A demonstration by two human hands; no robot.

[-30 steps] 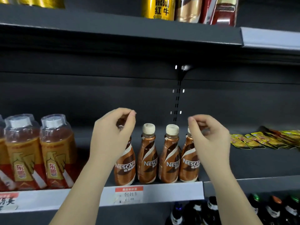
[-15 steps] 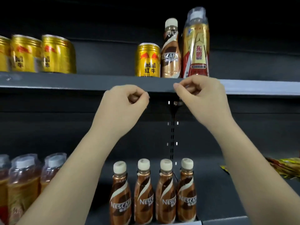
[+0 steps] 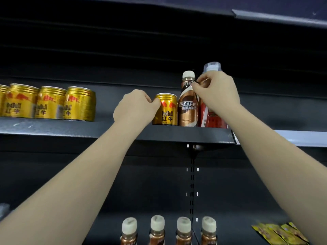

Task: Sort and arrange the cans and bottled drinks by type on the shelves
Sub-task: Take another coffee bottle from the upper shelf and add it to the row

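Observation:
On the upper shelf [image 3: 177,134] a lone gold Red Bull can [image 3: 166,110] stands beside a brown Nescafe bottle [image 3: 187,106] and a tall red-and-gold bottle [image 3: 211,119]. My left hand [image 3: 136,106] is curled at the can's left side, with the thumb touching its shoulder. My right hand [image 3: 216,91] covers the tall bottle's upper part, and its fingertips pinch at the Nescafe bottle's neck. Further left on the same shelf stands a group of Red Bull cans [image 3: 49,103]. Below, only the caps show of a row of Nescafe bottles [image 3: 169,227].
Yellow snack packets [image 3: 279,234] lie on the lower shelf at the right. A slotted upright [image 3: 192,183] runs down the dark back panel. Another shelf edge [image 3: 276,18] hangs overhead. Between the can group and my left hand the upper shelf is bare.
Both hands rose from the lower row of Nescafe bottles to the upper shelf. The left now touches the lone can and the right has reached the Nescafe bottle's neck. The view tilted upward.

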